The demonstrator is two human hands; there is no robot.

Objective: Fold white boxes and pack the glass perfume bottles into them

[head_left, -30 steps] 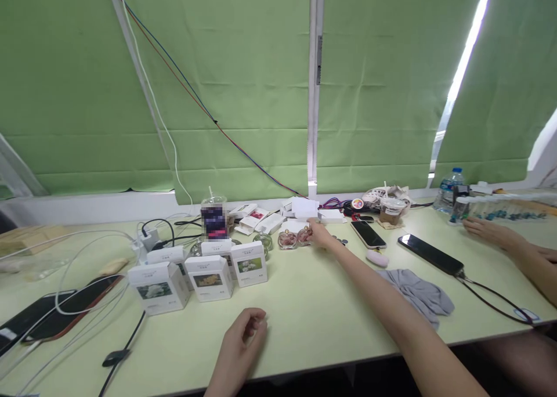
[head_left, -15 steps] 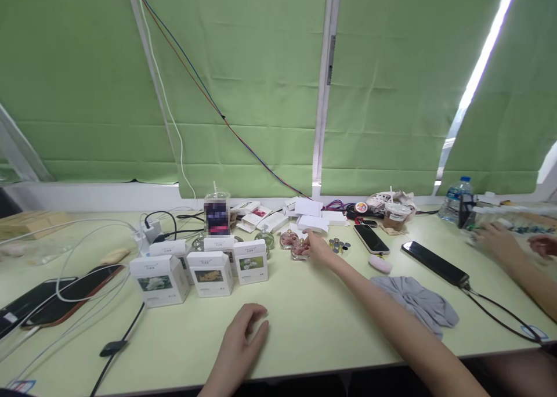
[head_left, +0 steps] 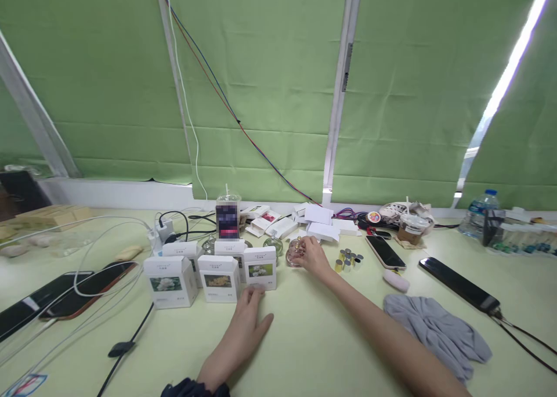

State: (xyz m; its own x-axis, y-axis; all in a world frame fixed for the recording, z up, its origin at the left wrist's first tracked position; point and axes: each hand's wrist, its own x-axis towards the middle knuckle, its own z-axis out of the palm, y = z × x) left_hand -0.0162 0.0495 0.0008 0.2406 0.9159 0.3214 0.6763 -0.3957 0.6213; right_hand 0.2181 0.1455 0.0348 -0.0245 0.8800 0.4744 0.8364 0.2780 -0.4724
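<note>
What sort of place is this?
Probably an office or light workshop: small white boxes stand grouped on a long table, with phones and a drink cup around, and daylight coming past green blinds.

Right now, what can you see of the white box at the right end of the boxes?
The white box looks like thin card and stands upright on the table, top apparently closed. Its front shows a picture of white flowers on green, with print above and below too small to read. To its left is the box with orange-yellow flowers. The left hand has its fingertips at the lower front; contact can't be told.
</note>
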